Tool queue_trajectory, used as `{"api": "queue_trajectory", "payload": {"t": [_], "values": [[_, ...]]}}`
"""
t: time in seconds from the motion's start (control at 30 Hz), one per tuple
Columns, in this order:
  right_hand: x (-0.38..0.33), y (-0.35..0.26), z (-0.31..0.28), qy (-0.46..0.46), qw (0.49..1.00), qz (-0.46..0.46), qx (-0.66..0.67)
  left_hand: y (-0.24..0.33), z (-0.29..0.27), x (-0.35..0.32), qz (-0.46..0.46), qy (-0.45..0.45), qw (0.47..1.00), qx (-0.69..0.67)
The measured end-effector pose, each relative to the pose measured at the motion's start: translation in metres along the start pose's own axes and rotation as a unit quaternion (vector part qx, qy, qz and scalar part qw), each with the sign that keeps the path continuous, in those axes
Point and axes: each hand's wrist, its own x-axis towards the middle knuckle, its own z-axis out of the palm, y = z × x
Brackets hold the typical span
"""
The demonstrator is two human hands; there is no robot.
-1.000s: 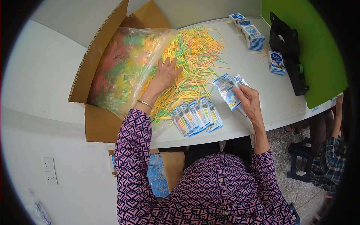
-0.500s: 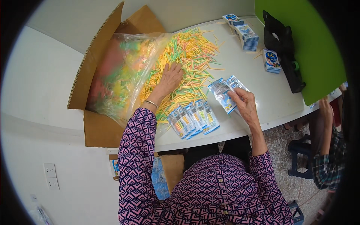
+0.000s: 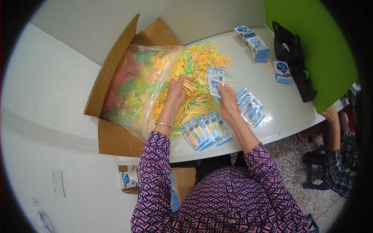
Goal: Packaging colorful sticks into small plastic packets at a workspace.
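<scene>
A heap of thin yellow, green, pink and orange sticks (image 3: 210,56) spreads over the white table. At its middle my left hand (image 3: 176,91) is closed on several sticks (image 3: 189,86), their ends poking out past the fingers. My right hand (image 3: 229,101) pinches the lower part of a small clear packet (image 3: 215,77) with blue-striped edges, held over the heap's right side. Whether this packet has anything in it I cannot tell. To the right of that hand lie flat packets (image 3: 250,108) of the same kind. Several packets with sticks inside (image 3: 208,130) overlap near the front edge.
An open cardboard box (image 3: 120,138) with a clear bag (image 3: 132,81) of sticks stands at left. Small blue-and-white boxes (image 3: 258,48), a single box (image 3: 282,72) and a black object (image 3: 289,46) lie by the green panel (image 3: 330,46). Another person's arm (image 3: 332,128) is at right.
My right hand has moved left over the heap with one packet, leaving other packets on the table. My left hand has gathered sticks and lifted them slightly.
</scene>
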Motion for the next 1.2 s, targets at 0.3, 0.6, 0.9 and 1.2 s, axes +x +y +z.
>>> {"api": "queue_trajectory", "payload": {"t": [0.3,0.6,0.9,1.2], "values": [[0.033,0.065,0.033,0.111,0.96,0.098,0.236,-0.041,0.037,-0.03,0.011,0.033,0.964,-0.265],[0.022,0.054,0.039,0.107,0.964,0.093,0.227,-0.042,0.041,-0.042,0.08,0.074,0.97,-0.218],[0.01,0.0,0.005,-0.028,0.999,-0.022,-0.042,-0.039,-0.008,-0.021,0.123,0.178,0.96,0.18],[-0.015,-0.02,-0.014,-0.087,0.979,0.041,-0.178,-0.027,-0.002,-0.025,0.218,0.154,0.907,0.325]]}}
